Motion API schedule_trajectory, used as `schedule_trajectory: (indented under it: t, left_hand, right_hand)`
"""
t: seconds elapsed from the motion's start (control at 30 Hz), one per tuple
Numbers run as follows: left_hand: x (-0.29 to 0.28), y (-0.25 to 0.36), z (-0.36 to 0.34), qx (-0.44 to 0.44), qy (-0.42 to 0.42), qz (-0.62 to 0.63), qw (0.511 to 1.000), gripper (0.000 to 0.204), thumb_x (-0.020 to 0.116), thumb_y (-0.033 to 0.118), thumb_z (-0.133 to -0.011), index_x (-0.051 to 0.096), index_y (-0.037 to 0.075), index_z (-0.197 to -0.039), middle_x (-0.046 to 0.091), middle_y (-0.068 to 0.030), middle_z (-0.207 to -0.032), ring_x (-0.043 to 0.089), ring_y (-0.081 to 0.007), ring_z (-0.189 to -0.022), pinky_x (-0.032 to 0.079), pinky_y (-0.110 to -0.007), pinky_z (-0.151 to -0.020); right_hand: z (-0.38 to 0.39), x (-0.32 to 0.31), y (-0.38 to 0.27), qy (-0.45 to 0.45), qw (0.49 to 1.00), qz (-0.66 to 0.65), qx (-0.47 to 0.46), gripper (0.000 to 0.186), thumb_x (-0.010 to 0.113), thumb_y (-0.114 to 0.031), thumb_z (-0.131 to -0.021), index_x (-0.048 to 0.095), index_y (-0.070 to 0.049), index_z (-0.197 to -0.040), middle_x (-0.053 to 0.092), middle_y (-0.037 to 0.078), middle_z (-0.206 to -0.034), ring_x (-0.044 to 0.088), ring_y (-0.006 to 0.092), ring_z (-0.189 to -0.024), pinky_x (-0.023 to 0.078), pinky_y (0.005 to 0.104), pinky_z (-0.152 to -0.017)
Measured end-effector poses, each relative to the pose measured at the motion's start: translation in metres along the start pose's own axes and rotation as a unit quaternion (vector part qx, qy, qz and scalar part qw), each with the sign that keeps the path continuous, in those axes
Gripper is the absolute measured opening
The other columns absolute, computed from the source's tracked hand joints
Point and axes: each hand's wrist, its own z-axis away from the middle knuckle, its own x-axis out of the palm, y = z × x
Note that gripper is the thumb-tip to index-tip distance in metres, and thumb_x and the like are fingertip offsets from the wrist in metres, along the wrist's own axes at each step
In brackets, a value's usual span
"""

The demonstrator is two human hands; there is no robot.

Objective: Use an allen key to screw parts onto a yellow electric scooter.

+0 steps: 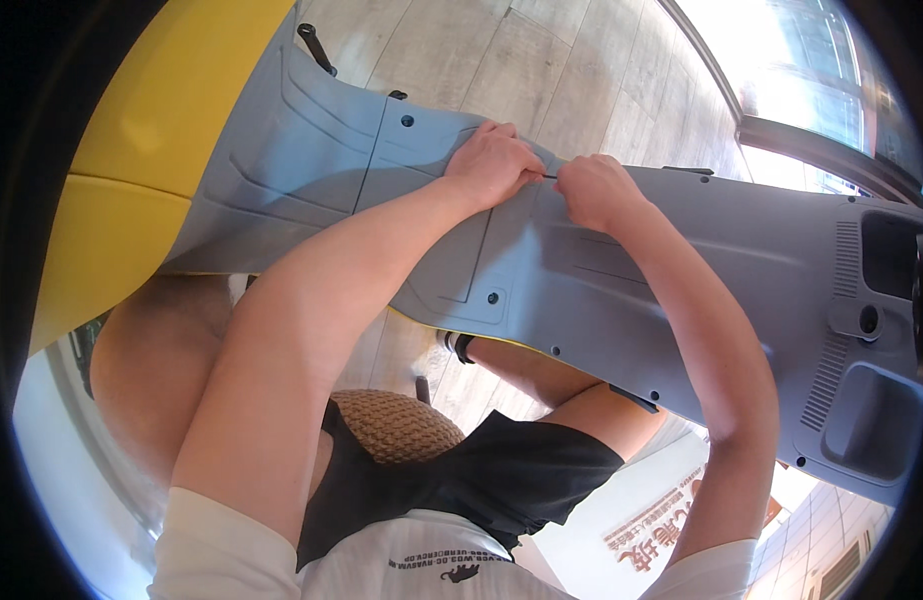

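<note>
A long grey plastic panel of a yellow-bodied motor scooter (311,190) stretches across in front of me. At its far edge, my left hand (493,160) is closed in a pinch, its wrist over the panel's surface. Just to the right, my right hand (599,192) is closed, with the fingers curled. Between the two hands shows a short stretch of a thin dark rod (550,178). Both hands seem to grip it, but the fingers hide its ends and I cannot tell its kind. A rectangular cover with a seam (441,235) lies below my left hand.
Dark screws (492,298) sit in the panel, with storage pockets (866,420) at its right end. Yellow bodywork (116,240) rises at the left. A woven stool (396,425) is beneath me. Beyond lies a wood-plank floor (461,65) and a glass door (801,70).
</note>
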Motion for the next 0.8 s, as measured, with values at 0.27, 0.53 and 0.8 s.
schedule_trajectory:
  t: [0.27, 0.53, 0.8]
  left_hand:
    - [0.001, 0.002, 0.002, 0.006, 0.026, 0.029, 0.999, 0.015, 0.073, 0.022, -0.082, 0.078, 0.018, -0.096, 0.070, -0.0002, -0.086, 0.061, -0.0218, -0.093, 0.049, -0.037, -0.088]
    - [0.005, 0.000, -0.001, -0.051, 0.022, 0.043, 0.998, 0.014, 0.072, 0.021, -0.083, 0.077, 0.017, -0.095, 0.066, -0.0031, -0.089, 0.061, -0.0235, -0.092, 0.052, -0.037, -0.084]
    - [0.000, -0.010, -0.006, 0.015, 0.028, 0.074, 0.997, 0.012, 0.072, 0.019, -0.084, 0.076, 0.014, -0.094, 0.065, -0.0019, -0.097, 0.060, -0.0250, -0.100, 0.051, -0.039, -0.087]
  right_hand:
    - [-0.005, 0.016, 0.006, 0.110, 0.981, 0.142, -0.075, 0.012, 0.061, -0.019, -0.090, 0.071, -0.013, -0.091, 0.069, 0.004, -0.095, 0.067, 0.0229, -0.098, 0.054, 0.0373, -0.077]
    - [0.012, 0.015, 0.007, 0.131, 0.974, -0.164, 0.080, 0.031, 0.054, -0.034, -0.098, 0.065, -0.005, -0.096, 0.068, 0.014, -0.094, 0.065, 0.0360, -0.095, 0.051, 0.0467, -0.078]
    - [0.007, 0.016, 0.009, 0.140, 0.985, -0.088, 0.052, 0.035, 0.051, -0.035, -0.099, 0.065, -0.003, -0.094, 0.069, 0.017, -0.093, 0.066, 0.0378, -0.092, 0.051, 0.0477, -0.080]
